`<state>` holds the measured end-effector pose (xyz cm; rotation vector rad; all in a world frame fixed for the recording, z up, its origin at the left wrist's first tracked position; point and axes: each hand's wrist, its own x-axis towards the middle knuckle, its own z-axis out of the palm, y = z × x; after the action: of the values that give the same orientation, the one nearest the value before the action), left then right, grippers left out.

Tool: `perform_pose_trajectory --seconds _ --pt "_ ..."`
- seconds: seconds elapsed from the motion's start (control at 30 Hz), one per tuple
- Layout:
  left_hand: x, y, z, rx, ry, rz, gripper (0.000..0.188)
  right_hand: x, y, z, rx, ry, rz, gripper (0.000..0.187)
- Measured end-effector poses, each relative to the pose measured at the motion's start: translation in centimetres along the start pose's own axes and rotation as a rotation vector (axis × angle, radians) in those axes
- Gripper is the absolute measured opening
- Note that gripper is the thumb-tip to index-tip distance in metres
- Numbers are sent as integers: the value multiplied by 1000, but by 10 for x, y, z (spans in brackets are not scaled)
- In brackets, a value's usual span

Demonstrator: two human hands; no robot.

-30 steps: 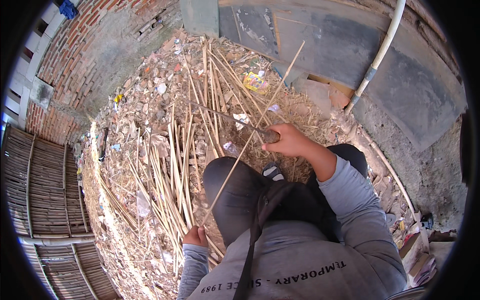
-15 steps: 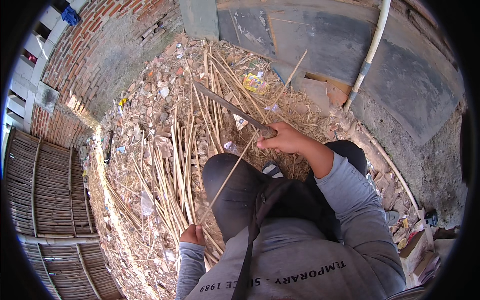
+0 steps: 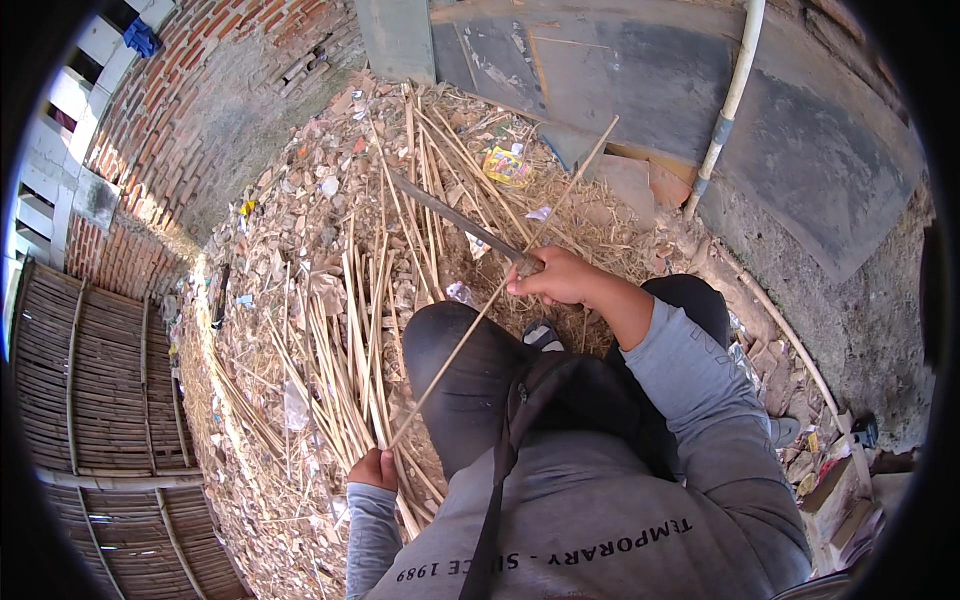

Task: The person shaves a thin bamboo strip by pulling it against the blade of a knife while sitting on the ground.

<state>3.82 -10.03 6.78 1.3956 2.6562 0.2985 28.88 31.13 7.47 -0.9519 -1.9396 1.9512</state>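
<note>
My right hand [image 3: 562,274] is closed round the handle of a machete [image 3: 452,214], whose long dark blade points away to the far left. A thin bamboo strip [image 3: 452,357] runs slantwise across my left knee and passes by the machete's handle end, close to my right fingers. Its near end is in my left hand [image 3: 373,469], which is closed low at the left with some fingers hidden. Beside and beneath that hand lies a loose pile of similar bamboo strips [image 3: 352,350]. More long strips [image 3: 425,180] lie farther off, behind the blade.
Rubble and litter cover the ground [image 3: 290,215], with a yellow wrapper [image 3: 507,167] among shavings. A brick wall [image 3: 230,90] stands far left, a bamboo slat panel [image 3: 105,380] at left. Dark boards [image 3: 640,90] and a pale pole [image 3: 735,100] border the right.
Both hands have shifted slightly left, carrying the machete and the bamboo strip with them. The strip slides a little against the machete's handle end. My grips look the same.
</note>
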Motion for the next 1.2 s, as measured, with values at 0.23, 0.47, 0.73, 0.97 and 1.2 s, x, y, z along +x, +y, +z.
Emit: perform_pose_trajectory --seconds 0.23,0.47,0.73,0.97,1.2 --pt "2 -7 1 -58 -58 33 45 4 4 5 106 2 4 35" --pt "8 3 -4 -36 -209 -52 44 8 8 8 164 24 33 25" --pt "35 60 18 -159 43 249 39 8 4 10 151 56 12 25" --pt "41 62 34 -123 -32 91 26 1 0 0 -299 232 -189 34" --pt "39 69 34 -159 -104 5 33 -23 -27 17 -1019 142 -190 30"
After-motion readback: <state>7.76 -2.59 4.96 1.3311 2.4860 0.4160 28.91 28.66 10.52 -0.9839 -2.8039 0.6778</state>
